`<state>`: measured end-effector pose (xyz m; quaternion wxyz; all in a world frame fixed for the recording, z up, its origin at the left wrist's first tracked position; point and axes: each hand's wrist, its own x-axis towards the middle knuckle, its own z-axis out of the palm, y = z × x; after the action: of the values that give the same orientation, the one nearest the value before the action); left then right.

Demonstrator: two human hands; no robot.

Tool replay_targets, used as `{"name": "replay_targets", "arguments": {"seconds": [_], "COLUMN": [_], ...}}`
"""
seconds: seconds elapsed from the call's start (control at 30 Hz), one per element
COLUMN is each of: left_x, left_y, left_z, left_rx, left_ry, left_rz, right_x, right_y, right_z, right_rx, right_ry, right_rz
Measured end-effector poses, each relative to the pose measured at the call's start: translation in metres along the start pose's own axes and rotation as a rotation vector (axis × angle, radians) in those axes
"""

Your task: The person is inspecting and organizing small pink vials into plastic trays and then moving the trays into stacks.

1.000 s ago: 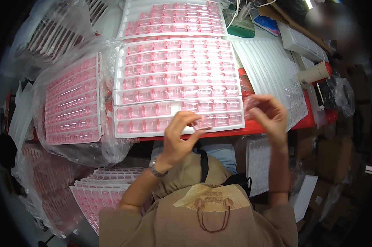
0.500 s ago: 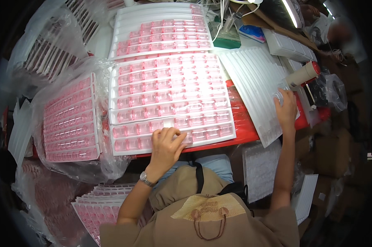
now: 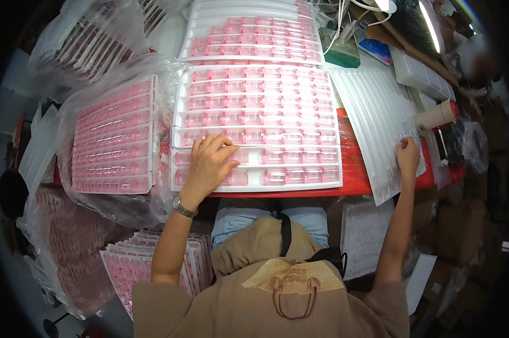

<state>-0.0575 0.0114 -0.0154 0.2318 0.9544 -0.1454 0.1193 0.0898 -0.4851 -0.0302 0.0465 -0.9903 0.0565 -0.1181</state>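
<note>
A white ridged tray (image 3: 330, 184) lies before me, filled with rows of clear pink small cases (image 3: 288, 137). Its two nearest rows each have a gap. My left hand (image 3: 210, 160) rests over the left part of these rows, fingers spread and thumb apart, touching or just above the cases; what lies beneath its palm is hidden. To the right, my right hand (image 3: 408, 156) is closed, fingers curled, over a slanted stack of white ridged trays (image 3: 363, 121). Something clear shows by its fingertips, too small to name.
Another part-filled tray (image 3: 209, 19) lies behind. At left, a filled tray (image 3: 112, 138) sits in clear plastic wrap. A cream cylinder with a red end (image 3: 435, 116) lies at right. More filled trays (image 3: 130, 265) stand below the table's left side. Cables hang at the back.
The whole view has shifted. My left hand has moved away from the near edge and leftward across the tray, uncovering the nearest row's gap. My right hand's fingers have curled in.
</note>
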Motion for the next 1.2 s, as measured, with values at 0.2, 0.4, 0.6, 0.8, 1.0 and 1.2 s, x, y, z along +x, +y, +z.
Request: {"name": "replay_targets", "arguments": {"seconds": [0.2, 0.4, 0.6, 0.8, 1.0, 1.2], "left_x": [0.004, 0.006, -0.001, 0.008, -0.013, -0.028], "left_y": [0.042, 0.067, 0.044, 0.028, 0.034, 0.031], "left_z": [0.010, 0.015, 0.003, 0.017, 0.003, 0.002], "left_rx": [-0.649, -0.762, -0.400, -0.114, -0.138, -0.032], "left_ry": [0.095, 0.043, 0.143, 0.014, 0.087, -0.031], "left_rz": [-0.107, -0.029, -0.118, -0.041, -0.124, -0.026], "right_x": [-0.064, -0.125, -0.071, -0.020, -0.024, -0.073], "right_y": [-0.143, -0.230, -0.163, -0.003, -0.002, -0.143], "right_z": [-0.070, -0.054, -0.057, -0.031, -0.027, -0.066], "right_rx": [1.344, 1.421, 0.816, -0.160, 0.206, 1.325], "right_ry": [-0.440, -0.936, -0.288, -0.109, -0.056, -0.596], "right_rz": [-0.146, -0.194, -0.111, -0.223, -0.179, -0.227]}}
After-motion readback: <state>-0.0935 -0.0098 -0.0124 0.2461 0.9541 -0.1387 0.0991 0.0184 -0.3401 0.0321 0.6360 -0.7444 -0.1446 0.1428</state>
